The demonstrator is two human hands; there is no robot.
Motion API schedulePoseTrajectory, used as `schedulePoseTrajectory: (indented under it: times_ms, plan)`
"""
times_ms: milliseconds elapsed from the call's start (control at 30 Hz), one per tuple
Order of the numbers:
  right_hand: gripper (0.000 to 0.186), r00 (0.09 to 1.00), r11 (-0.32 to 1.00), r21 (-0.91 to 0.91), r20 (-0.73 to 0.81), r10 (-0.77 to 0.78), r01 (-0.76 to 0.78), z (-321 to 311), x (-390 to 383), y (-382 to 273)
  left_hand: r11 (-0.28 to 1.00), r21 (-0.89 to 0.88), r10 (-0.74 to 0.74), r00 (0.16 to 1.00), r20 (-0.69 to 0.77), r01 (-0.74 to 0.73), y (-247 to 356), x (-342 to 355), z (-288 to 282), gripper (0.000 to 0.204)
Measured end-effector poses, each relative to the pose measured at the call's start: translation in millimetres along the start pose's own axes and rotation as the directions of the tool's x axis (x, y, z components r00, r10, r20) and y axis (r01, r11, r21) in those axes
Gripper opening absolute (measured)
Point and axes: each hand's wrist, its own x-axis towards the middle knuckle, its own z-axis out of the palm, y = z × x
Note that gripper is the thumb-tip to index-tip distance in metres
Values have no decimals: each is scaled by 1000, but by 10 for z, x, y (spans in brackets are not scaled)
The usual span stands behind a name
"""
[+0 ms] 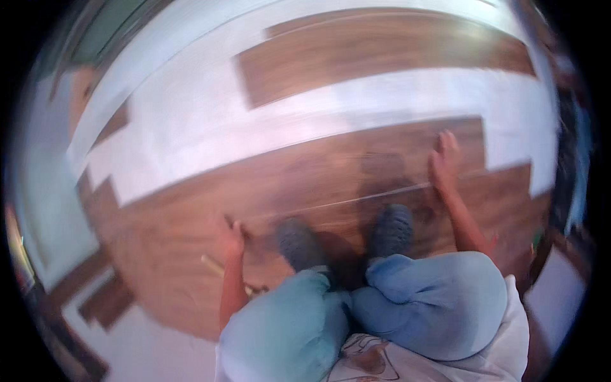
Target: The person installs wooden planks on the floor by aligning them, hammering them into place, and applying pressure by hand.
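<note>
While the right hand (445,162), fingers outstretched, is over the brown plank (305,169) beyond the shoes (393,229), the left hand (233,237), left of the shoes, is too blurred to tell its fingers' state. White floor (191,143) borders the plank's far edge.

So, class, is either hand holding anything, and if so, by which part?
The right hand, open over a brown plank, holds nothing; the left hand is too blurred to tell.

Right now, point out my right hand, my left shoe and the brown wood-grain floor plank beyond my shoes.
Right hand (447,164): head view, back of hand.
Left shoe (299,243): head view, top of shoe.
Brown wood-grain floor plank (305,173): head view, top face.
</note>
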Motion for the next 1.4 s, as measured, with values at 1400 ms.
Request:
schedulePoseTrajectory:
  times_ms: [1400]
  plan:
    - [60, 727, 868, -184, 639, -251, 461, 470, 662, -2807, 844, 18, 511, 793, -332, -537, -1890, 2994, -596, 24]
